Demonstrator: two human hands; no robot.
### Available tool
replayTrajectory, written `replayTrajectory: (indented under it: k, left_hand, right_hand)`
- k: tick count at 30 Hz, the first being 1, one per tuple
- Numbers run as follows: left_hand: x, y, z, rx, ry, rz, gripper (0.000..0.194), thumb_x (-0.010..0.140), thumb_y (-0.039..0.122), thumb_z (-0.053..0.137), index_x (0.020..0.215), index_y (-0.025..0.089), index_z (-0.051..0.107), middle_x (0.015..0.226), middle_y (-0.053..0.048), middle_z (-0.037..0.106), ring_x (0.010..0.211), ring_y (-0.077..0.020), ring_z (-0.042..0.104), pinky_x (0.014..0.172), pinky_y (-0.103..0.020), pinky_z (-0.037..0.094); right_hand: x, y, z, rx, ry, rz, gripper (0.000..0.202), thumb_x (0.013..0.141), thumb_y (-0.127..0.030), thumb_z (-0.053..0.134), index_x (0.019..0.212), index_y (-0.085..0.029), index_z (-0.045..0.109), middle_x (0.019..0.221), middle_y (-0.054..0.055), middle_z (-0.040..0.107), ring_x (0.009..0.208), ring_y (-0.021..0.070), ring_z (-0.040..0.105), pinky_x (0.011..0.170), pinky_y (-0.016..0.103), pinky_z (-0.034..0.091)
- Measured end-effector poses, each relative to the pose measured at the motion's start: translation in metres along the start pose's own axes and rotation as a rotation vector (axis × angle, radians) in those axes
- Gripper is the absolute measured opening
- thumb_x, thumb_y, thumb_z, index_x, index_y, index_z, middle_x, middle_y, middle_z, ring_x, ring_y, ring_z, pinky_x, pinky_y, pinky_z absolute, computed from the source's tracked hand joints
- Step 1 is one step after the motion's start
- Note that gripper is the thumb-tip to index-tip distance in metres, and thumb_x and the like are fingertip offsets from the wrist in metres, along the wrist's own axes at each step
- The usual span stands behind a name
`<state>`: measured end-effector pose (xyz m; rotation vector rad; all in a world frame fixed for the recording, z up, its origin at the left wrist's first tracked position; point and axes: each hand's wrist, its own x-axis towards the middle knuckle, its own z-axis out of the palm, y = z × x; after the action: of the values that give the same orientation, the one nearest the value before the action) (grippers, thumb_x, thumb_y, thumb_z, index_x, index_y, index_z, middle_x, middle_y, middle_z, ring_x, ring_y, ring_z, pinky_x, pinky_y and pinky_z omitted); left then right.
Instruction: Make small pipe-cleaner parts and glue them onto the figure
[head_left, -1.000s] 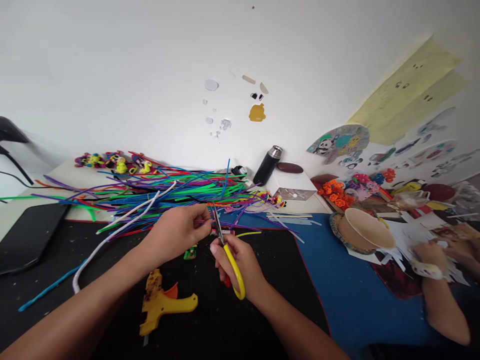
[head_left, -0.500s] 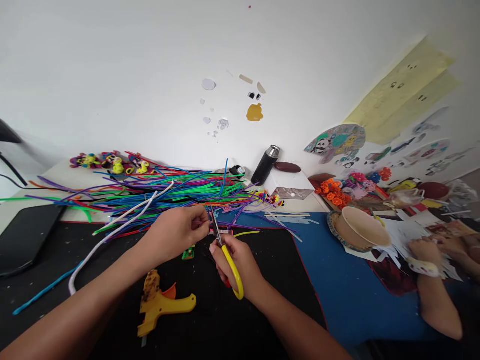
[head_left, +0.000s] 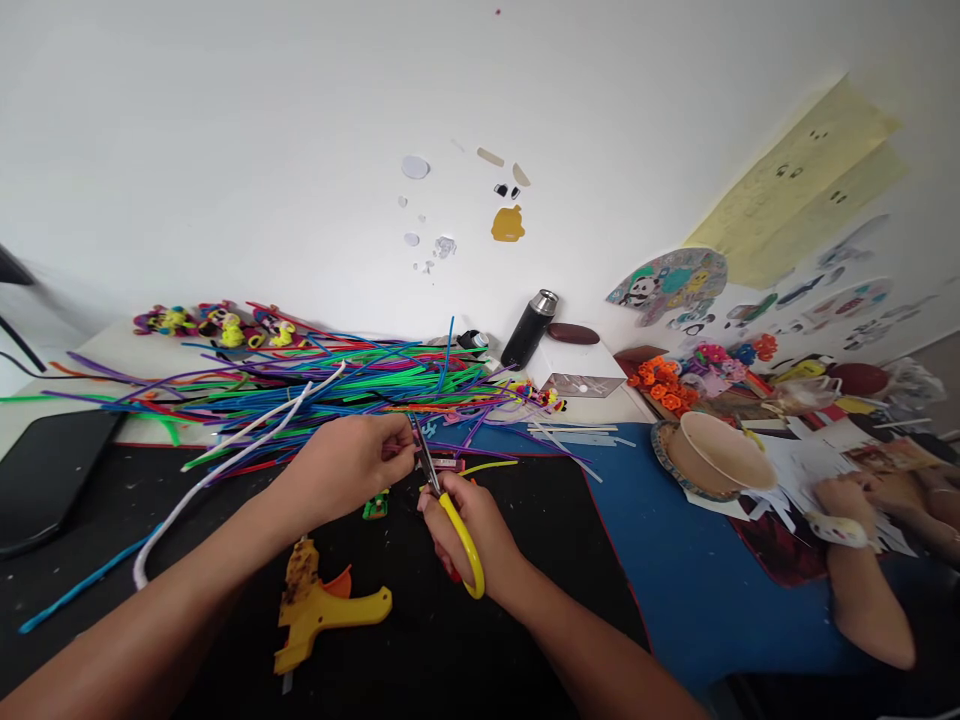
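Note:
Yellow-handled scissors [head_left: 463, 540] are gripped in my right hand [head_left: 480, 525], with the blades pointing up and away from me. Just left of them, my left hand [head_left: 360, 458] is closed in a pinch. What its fingertips hold is too small to make out, and the blades reach right beside those fingertips. Behind both hands spreads a heap of coloured pipe cleaners [head_left: 360, 385]. A small green piece [head_left: 376, 505] lies beneath my left hand, and a yellow glue gun [head_left: 330, 608] rests on the black mat nearer to me.
A phone [head_left: 56, 480] lies at the left, near a blue twisted pipe cleaner [head_left: 90, 580]. A black thermos [head_left: 530, 330] leans by a white box [head_left: 581, 370] at the wall. On the right are a bowl [head_left: 724, 455] and another person's arm [head_left: 862, 590].
The scissor blades have tilted slightly left, closer to my left fingertips. Both hands otherwise keep nearly the same place, and the view has shifted a little.

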<state>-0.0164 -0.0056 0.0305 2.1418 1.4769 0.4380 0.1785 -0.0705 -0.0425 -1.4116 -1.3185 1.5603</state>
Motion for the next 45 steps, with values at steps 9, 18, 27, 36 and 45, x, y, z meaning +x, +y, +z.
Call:
replayTrajectory:
  k: [9, 18, 27, 36, 45]
  left_hand:
    - [0.001, -0.013, -0.011, -0.088, -0.086, 0.055, 0.023, 0.085, 0.046, 0.058, 0.074, 0.025, 0.061, 0.066, 0.001, 0.064, 0.06, -0.0192, 0.053, 0.059, -0.03, 0.033]
    - [0.024, -0.054, 0.003, 0.016, 0.057, 0.086, 0.034, 0.096, 0.049, 0.057, 0.092, 0.024, 0.079, 0.088, -0.008, 0.081, 0.078, -0.026, 0.069, 0.072, -0.033, 0.047]
    - [0.021, -0.041, 0.008, -0.426, 0.003, 0.079, 0.054, 0.095, 0.069, 0.067, 0.121, 0.023, 0.08, 0.131, -0.01, 0.082, 0.119, -0.0335, 0.074, 0.105, -0.043, 0.058]
    - [0.023, -0.035, 0.008, -0.799, -0.297, -0.024, 0.057, 0.079, 0.059, 0.088, 0.119, 0.021, 0.073, 0.102, -0.007, 0.079, 0.097, -0.0266, 0.074, 0.092, -0.04, 0.058]
    - [0.021, -0.03, 0.005, -0.763, -0.339, 0.01, 0.047, 0.078, 0.065, 0.086, 0.085, 0.02, 0.072, 0.081, -0.003, 0.073, 0.075, -0.0201, 0.065, 0.074, -0.032, 0.055]
  right_hand:
    - [-0.004, 0.004, 0.003, 0.04, -0.023, 0.077, 0.024, 0.094, -0.046, 0.072, 0.093, -0.025, 0.061, 0.048, -0.013, 0.045, 0.034, 0.0104, 0.042, 0.034, 0.019, 0.034]
    - [-0.006, 0.007, -0.008, 0.175, -0.074, -0.02, 0.042, 0.092, -0.061, 0.074, 0.098, -0.023, 0.057, 0.052, -0.013, 0.049, 0.033, 0.009, 0.042, 0.035, 0.02, 0.039]
    - [-0.017, 0.0, -0.009, 0.139, -0.092, 0.006, 0.044, 0.091, -0.062, 0.075, 0.097, -0.022, 0.058, 0.053, -0.012, 0.051, 0.035, 0.0089, 0.044, 0.036, 0.019, 0.038]
    - [-0.017, 0.003, -0.008, 0.163, -0.155, -0.039, 0.048, 0.092, -0.067, 0.074, 0.099, -0.022, 0.06, 0.055, -0.011, 0.053, 0.035, 0.0091, 0.044, 0.036, 0.02, 0.038]
    - [-0.019, 0.002, -0.008, 0.199, -0.254, -0.058, 0.062, 0.088, -0.078, 0.078, 0.105, -0.02, 0.061, 0.064, -0.008, 0.06, 0.041, 0.0094, 0.053, 0.041, 0.02, 0.042]
